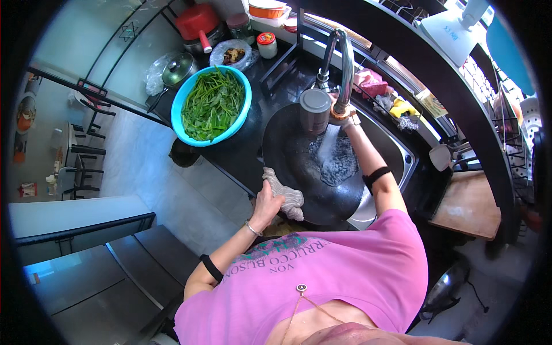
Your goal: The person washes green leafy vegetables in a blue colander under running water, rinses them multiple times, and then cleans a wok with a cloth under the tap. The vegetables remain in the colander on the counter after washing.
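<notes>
My left hand (268, 202) grips a striped grey-beige cloth (286, 196) against the near-left rim of a large black wok (284, 146). The wok rests over the sink (405, 161), and water (329, 144) streams into it and pools, rippling. Above it curves a chrome faucet (346, 64), with a grey-capped cylinder (315, 103), apparently a tap filter, at its outlet. My right hand (350, 117) reaches to that outlet. The faucet hides most of its fingers, so its grip cannot be made out.
On the counter left of the wok stands a turquoise basin (177, 118) of leafy greens (213, 105). Behind it are a lidded pan (179, 71), a bagged bowl of food (233, 56), a red-lidded jar (267, 46) and a red pot (196, 21). A wooden board (468, 205) lies right.
</notes>
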`<action>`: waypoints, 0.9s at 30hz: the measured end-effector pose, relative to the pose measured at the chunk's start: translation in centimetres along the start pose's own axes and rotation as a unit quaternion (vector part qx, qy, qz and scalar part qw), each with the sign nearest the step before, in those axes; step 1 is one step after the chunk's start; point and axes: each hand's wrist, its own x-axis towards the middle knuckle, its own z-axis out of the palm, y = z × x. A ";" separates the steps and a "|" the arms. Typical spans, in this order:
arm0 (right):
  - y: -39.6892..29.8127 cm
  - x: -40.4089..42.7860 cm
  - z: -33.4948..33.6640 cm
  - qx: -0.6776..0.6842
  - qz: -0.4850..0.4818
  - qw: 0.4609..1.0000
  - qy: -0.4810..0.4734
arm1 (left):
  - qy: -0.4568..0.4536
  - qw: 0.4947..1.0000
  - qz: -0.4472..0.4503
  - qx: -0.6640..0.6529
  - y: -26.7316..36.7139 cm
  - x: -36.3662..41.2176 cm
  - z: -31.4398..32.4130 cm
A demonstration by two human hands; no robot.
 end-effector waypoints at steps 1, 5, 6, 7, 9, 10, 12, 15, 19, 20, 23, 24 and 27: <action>-0.4 1.0 -0.1 -0.006 -0.017 1.000 0.008 | 0.001 1.000 0.001 -0.017 0.0 0.1 0.1; 0.8 2.5 -0.2 -0.080 -0.074 0.993 0.041 | 0.005 0.997 -0.010 -0.072 0.5 0.5 0.4; 1.7 2.1 -0.5 -0.104 -0.089 0.989 0.048 | 0.002 0.996 -0.030 -0.084 0.9 0.8 0.4; 2.8 1.4 -0.8 -0.130 -0.102 0.985 0.054 | -0.006 0.993 -0.045 -0.110 1.4 1.0 0.4; 5.0 -0.4 -1.9 -0.194 -0.137 0.968 0.079 | -0.024 0.981 -0.090 -0.169 2.8 1.6 0.3; 6.4 -2.1 -2.8 -0.234 -0.143 0.957 0.095 | -0.026 0.973 -0.113 -0.199 3.8 1.8 0.2; 8.9 -5.8 -4.6 -0.386 0.084 0.918 0.036 | -0.046 0.969 -0.146 -0.195 5.8 2.2 -0.9; 11.3 -9.9 -5.0 -0.361 0.125 0.924 -0.025 | -0.093 0.970 -0.156 -0.161 9.5 2.5 -3.3; 12.2 -13.7 -3.1 -0.179 0.085 0.979 -0.046 | -0.134 0.965 -0.193 -0.117 14.6 2.3 -6.0; 12.1 -14.0 -2.5 -0.183 0.107 0.976 -0.048 | -0.129 0.965 -0.202 -0.103 15.7 2.1 -6.3; 11.4 -14.3 -0.6 -0.152 0.140 0.978 -0.004 | -0.111 0.967 -0.217 -0.068 18.6 1.3 -7.0; 11.0 -14.1 0.4 -0.186 0.135 0.973 0.016 | -0.121 0.968 -0.217 -0.037 19.4 1.0 -7.3; 9.8 -13.6 2.0 -0.129 0.124 0.984 -0.022 | -0.129 0.968 -0.213 0.028 21.3 0.3 -8.1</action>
